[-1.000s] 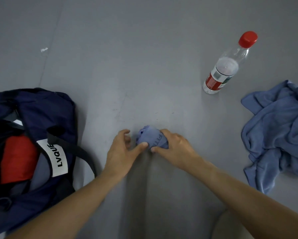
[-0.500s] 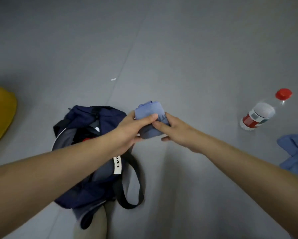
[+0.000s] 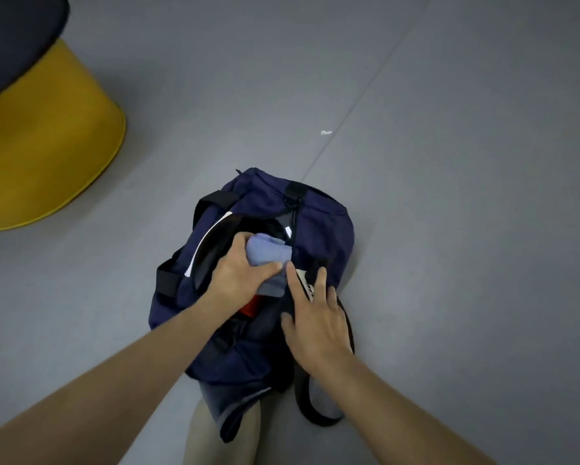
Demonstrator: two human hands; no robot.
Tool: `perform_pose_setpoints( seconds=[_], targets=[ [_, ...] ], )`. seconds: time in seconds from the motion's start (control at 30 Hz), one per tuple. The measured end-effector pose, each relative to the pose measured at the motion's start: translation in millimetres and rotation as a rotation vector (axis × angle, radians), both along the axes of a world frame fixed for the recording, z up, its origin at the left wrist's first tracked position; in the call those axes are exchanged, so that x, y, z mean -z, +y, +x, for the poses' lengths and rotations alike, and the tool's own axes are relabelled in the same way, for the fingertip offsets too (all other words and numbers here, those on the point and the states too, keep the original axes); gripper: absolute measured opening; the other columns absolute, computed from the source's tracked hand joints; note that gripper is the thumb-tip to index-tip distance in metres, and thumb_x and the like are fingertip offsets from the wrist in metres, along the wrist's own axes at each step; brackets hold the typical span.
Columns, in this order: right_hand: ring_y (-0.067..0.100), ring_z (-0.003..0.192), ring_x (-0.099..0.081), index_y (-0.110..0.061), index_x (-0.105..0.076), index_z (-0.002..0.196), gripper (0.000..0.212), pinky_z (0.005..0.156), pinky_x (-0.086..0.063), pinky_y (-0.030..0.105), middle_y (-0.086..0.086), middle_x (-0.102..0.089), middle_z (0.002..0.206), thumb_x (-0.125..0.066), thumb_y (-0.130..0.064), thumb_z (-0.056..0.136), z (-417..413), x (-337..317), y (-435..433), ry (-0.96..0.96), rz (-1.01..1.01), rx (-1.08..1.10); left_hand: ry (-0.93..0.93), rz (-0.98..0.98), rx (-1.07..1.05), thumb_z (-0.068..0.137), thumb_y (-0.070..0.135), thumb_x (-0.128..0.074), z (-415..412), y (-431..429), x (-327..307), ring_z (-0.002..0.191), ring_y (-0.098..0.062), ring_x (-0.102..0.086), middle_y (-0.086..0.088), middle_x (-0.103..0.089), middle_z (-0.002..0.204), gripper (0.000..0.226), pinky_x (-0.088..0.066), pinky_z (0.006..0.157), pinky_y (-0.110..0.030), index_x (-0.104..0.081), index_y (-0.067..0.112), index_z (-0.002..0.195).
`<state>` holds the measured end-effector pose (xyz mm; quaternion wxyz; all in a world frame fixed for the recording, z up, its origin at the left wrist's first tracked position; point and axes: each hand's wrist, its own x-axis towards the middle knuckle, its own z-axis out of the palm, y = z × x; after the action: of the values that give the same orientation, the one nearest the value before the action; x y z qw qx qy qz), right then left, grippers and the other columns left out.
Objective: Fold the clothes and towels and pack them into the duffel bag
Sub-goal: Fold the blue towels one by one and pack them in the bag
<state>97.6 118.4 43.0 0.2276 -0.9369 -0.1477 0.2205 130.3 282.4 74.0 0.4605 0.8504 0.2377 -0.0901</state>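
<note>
A navy duffel bag [image 3: 322,226] lies open on the grey floor in front of me. My left hand [image 3: 238,268] grips a small folded light-blue cloth [image 3: 268,251] and holds it in the bag's opening. My right hand [image 3: 315,317] rests flat on the bag's right edge, fingers straight, its fingertips next to the cloth. A bit of red fabric [image 3: 250,308] shows inside the bag under the cloth. The bag's black strap [image 3: 318,416] loops onto the floor near my right forearm.
A yellow round stool [image 3: 43,146] with a dark top stands at the left. A small white scrap [image 3: 325,132] lies on the floor beyond the bag. My knee [image 3: 221,434] shows below the bag.
Both hands lifted the folded blue cloth off the floor and carried it left to the bag. My right hand let go and now lies on the bag. The bottle and blue towel left the view.
</note>
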Motion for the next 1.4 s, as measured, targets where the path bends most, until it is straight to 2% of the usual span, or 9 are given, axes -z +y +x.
perform_pose_setpoints(
  seconds=[0.17,0.33,0.53,0.73,0.87,1.0,1.13,1.27,1.4],
  targets=[
    [0.038,0.129,-0.045,-0.041,0.021,0.152,0.097,0.102,-0.045,0.042,0.024,0.014,0.163,-0.05,-0.012,0.093,-10,25,-7,0.067,-0.16,-0.056,0.115,0.054,-0.051,0.078,0.031,-0.083,-19,9,41,0.097,-0.021,-0.065,-0.002,-0.067,0.11,0.057,-0.056,0.084,-0.037,-0.052,0.024,0.125],
    [0.025,0.09,-0.064,-0.038,0.024,0.152,0.104,0.07,-0.053,0.033,-0.002,0.007,0.167,-0.049,-0.002,0.088,-3,17,-10,0.115,0.027,0.17,0.129,0.045,0.038,0.079,0.03,-0.081,-6,1,44,0.095,-0.015,-0.063,0.007,-0.065,0.1,0.04,-0.053,0.083,-0.031,-0.05,0.045,0.101],
    [0.01,0.065,-0.055,-0.033,0.026,0.152,0.101,0.056,-0.047,0.026,-0.011,-0.024,0.161,-0.047,-0.005,0.089,-3,5,-15,0.048,0.178,0.237,0.237,-0.351,0.109,0.088,0.015,-0.076,18,-30,52,0.109,-0.016,-0.064,-0.004,-0.065,0.121,0.046,-0.054,0.089,-0.023,-0.055,0.021,0.128],
    [0.008,0.06,-0.05,-0.033,0.031,0.15,0.105,0.053,-0.044,0.022,-0.012,-0.011,0.166,-0.05,-0.009,0.088,-10,8,-23,-0.004,0.122,0.174,0.09,-0.235,0.075,0.088,0.016,-0.076,28,-36,71,0.115,-0.022,-0.061,-0.007,-0.063,0.124,0.051,-0.051,0.097,-0.034,-0.05,0.011,0.131],
    [0.004,0.053,-0.037,-0.033,0.023,0.153,0.109,0.049,-0.03,0.016,-0.009,-0.037,0.156,-0.054,-0.007,0.082,-14,6,-21,-0.053,0.136,0.149,0.033,0.016,0.154,0.098,0.037,-0.062,24,-36,80,0.117,-0.027,-0.06,-0.005,-0.063,0.122,0.049,-0.044,0.086,-0.028,-0.046,0.014,0.138],
    [0.006,0.062,-0.043,-0.033,0.025,0.152,0.107,0.049,-0.025,0.013,-0.009,-0.019,0.164,-0.054,-0.011,0.084,-13,8,-25,-0.013,0.154,0.164,0.149,0.568,0.424,0.101,0.053,-0.043,23,-38,79,0.113,-0.032,-0.061,-0.01,-0.055,0.14,0.069,-0.05,0.086,-0.039,-0.022,0.018,0.156],
    [0.018,0.092,-0.062,-0.039,0.027,0.151,0.101,0.063,-0.047,0.022,-0.01,0.001,0.167,-0.051,-0.018,0.089,-18,16,-33,0.018,0.195,0.177,-0.054,0.851,0.499,0.094,0.052,-0.058,9,-33,67,0.105,-0.028,-0.062,-0.003,-0.037,0.151,0.069,-0.055,0.066,-0.038,-0.03,0.028,0.152],
    [0.022,0.113,-0.061,-0.046,0.024,0.15,0.089,0.082,-0.056,0.033,-0.01,0.007,0.167,-0.048,-0.033,0.099,-19,21,-43,0.06,0.303,0.149,-0.343,0.819,0.622,0.094,0.028,-0.065,-4,-25,74,0.089,-0.027,-0.06,-0.005,-0.049,0.123,0.037,-0.052,0.052,-0.035,-0.049,0.02,0.126],
    [0.014,0.125,-0.053,-0.055,0.019,0.148,0.074,0.095,-0.047,0.027,-0.013,0.002,0.166,-0.039,-0.054,0.101,-12,20,-56,0.1,0.334,-0.007,-0.261,0.781,0.666,0.1,0.027,-0.056,1,-25,85,0.089,-0.031,-0.058,-0.008,-0.05,0.125,0.032,-0.053,0.055,-0.042,-0.054,0.017,0.13]
  ],
)
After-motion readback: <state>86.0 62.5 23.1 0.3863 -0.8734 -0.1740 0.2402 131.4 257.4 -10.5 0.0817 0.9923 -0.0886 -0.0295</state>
